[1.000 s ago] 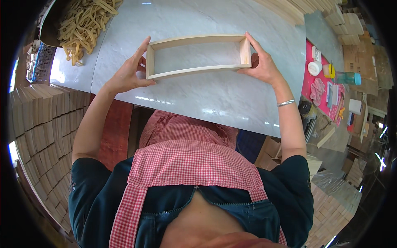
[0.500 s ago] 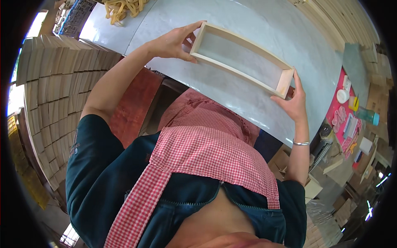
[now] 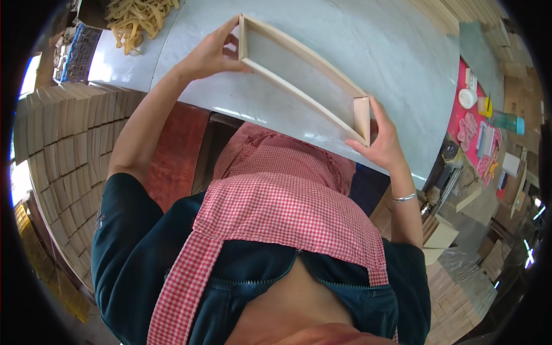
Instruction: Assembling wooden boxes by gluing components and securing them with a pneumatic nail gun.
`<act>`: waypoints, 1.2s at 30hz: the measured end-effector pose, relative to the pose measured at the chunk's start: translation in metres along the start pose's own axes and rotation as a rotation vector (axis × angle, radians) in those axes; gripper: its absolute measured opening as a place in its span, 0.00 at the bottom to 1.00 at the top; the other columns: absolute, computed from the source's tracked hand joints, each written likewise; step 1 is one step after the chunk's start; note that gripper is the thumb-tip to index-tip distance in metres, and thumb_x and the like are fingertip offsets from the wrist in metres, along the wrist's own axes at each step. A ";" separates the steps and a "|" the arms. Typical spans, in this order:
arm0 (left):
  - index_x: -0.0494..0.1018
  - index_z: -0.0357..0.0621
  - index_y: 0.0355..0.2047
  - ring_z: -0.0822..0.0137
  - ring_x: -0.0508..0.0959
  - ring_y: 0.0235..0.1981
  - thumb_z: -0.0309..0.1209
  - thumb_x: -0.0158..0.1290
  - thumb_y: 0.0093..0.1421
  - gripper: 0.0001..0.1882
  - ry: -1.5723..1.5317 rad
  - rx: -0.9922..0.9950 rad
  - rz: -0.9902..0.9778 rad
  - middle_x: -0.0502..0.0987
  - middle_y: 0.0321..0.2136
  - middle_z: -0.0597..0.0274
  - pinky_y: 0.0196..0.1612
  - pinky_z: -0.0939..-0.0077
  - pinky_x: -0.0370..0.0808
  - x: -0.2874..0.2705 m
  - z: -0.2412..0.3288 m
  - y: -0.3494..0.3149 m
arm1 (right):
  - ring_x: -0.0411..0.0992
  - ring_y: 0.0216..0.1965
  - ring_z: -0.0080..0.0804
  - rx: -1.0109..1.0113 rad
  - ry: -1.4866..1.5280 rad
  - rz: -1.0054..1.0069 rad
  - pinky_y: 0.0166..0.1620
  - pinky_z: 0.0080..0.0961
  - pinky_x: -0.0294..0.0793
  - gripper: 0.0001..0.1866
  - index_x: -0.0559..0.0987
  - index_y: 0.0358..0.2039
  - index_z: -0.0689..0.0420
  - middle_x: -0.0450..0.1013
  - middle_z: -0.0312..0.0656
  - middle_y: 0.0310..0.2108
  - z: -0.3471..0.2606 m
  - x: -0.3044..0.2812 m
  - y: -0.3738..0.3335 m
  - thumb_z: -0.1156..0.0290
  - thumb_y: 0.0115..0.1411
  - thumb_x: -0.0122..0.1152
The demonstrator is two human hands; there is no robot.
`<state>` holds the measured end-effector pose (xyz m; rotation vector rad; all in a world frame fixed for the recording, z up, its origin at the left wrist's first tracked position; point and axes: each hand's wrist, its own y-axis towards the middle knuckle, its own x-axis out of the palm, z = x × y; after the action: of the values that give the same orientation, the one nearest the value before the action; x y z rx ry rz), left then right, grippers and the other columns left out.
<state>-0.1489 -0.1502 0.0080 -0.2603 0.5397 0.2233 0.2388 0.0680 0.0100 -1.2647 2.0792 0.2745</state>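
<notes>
A long, narrow wooden frame (image 3: 300, 94) of pale bare boards spans the space between my hands, and the tabletop shows through its middle. My left hand (image 3: 214, 54) grips its far left end, fingers behind the end board and thumb along the near corner. At the other end, my right hand (image 3: 380, 137) clasps the short board, thumb on the near side and index finger at the far corner. The frame slants from far left to near right over the grey-white table (image 3: 402, 63). Whether it touches the tabletop, I cannot tell.
Yellowish bands (image 3: 138, 23) lie in a heap at the far left. Stacked wooden slats (image 3: 69, 138) rise on my left, above a red board (image 3: 175, 155). To the right, a pink surface (image 3: 467, 123) holds a white jar, a cloth and a blue-capped bottle (image 3: 507, 122).
The frame has moved left with both hands still on it, and its slant is steeper. Its right end has come nearer to me. The view has shifted slightly too.
</notes>
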 end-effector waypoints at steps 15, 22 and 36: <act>0.53 0.48 0.74 0.61 0.75 0.39 0.23 0.71 0.45 0.57 0.039 0.132 -0.068 0.77 0.47 0.53 0.48 0.69 0.79 0.010 -0.012 -0.010 | 0.75 0.51 0.49 -0.037 -0.050 0.055 0.52 0.35 0.78 0.64 0.51 0.74 0.56 0.69 0.53 0.62 0.015 -0.016 0.014 0.75 0.39 0.83; 0.52 0.50 0.75 0.62 0.74 0.39 0.22 0.71 0.46 0.58 0.017 0.095 -0.109 0.78 0.43 0.53 0.48 0.69 0.78 0.004 -0.014 -0.010 | 0.78 0.40 0.41 0.041 0.071 -0.131 0.44 0.31 0.79 0.64 0.52 0.75 0.52 0.73 0.51 0.57 0.015 -0.038 0.009 0.78 0.39 0.82; 0.51 0.52 0.75 0.60 0.75 0.41 0.24 0.73 0.44 0.61 0.007 0.083 -0.156 0.78 0.44 0.52 0.50 0.68 0.77 0.002 -0.014 -0.009 | 0.79 0.33 0.35 0.032 0.114 -0.046 0.39 0.27 0.80 0.61 0.60 0.72 0.53 0.75 0.47 0.56 0.018 -0.036 0.018 0.79 0.36 0.83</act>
<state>-0.1519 -0.1625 -0.0033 -0.2211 0.5321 0.0478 0.2421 0.1112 0.0171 -1.3355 2.1381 0.1513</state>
